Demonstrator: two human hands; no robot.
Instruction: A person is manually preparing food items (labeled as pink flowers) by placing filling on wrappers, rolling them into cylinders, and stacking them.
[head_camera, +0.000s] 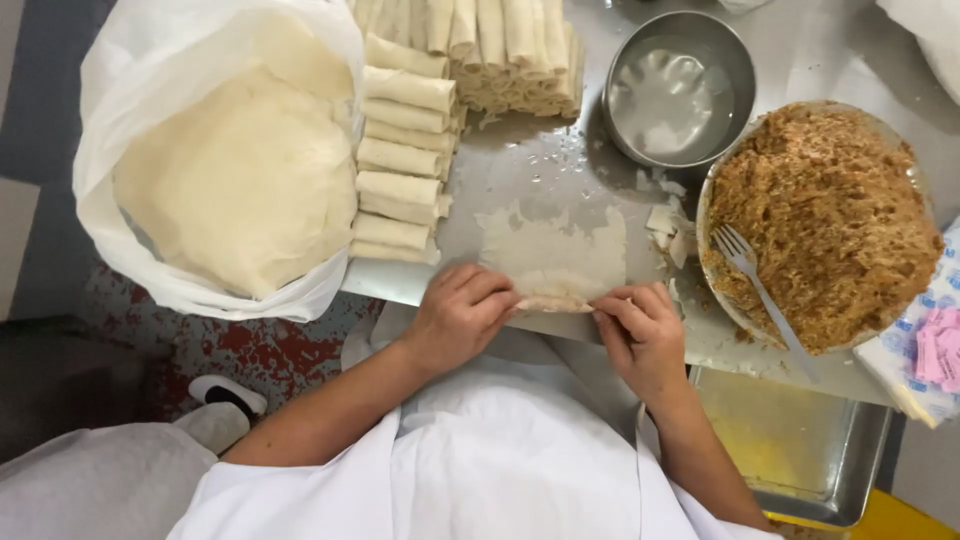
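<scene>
**Both hands rolling a wrapper at the table edge**

I see 2 hands meeting at the near edge of the metal table (560, 150). My left hand (458, 312) lies palm down, fingers curled over the rolled near edge of the thin wrapper (555, 250); my right hand (640, 328) pinches the same roll from the other end, fingers bent inward. Both forearms angle in from below. The wrapper lies flat between the finished rolls (400, 150) and the bowl of brown filling (825, 220), where a fork (755, 285) rests.
</scene>
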